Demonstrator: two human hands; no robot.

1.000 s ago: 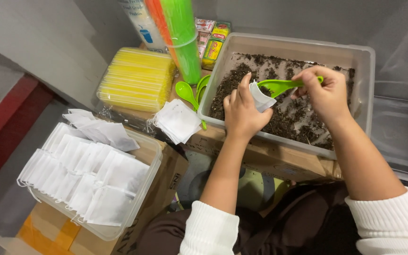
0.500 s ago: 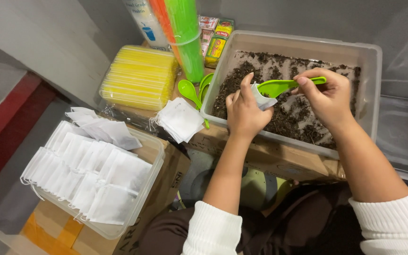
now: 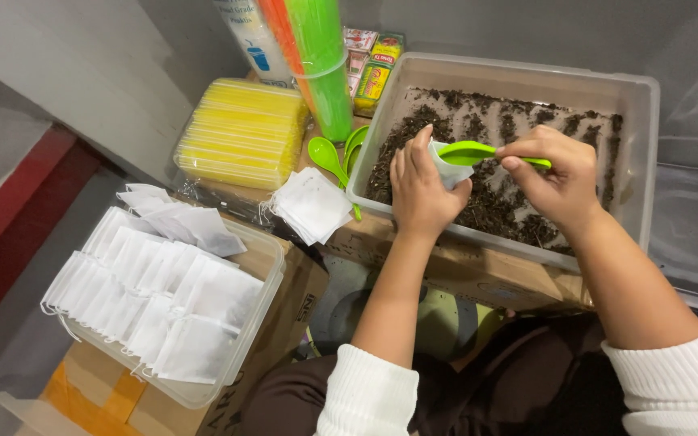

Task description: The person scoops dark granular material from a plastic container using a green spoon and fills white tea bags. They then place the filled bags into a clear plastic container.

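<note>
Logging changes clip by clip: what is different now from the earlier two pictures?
Little. The right hand has drawn the green scoop slightly back and levelled it, its bowl at the mouth of the small white bag. The left hand keeps holding that bag over the loose tea in the clear bin. Nothing was picked up or let go; the filled bags, spare spoons and yellow pack stayed put.

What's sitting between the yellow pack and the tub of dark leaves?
In the head view, spare green spoons and a stack of green cups lie between the yellow pack and the tub.

Left hand [image 3: 420, 190] hides most of the white sachet [image 3: 448, 165]; cup stack [image 3: 321, 56] cut off at top.
</note>
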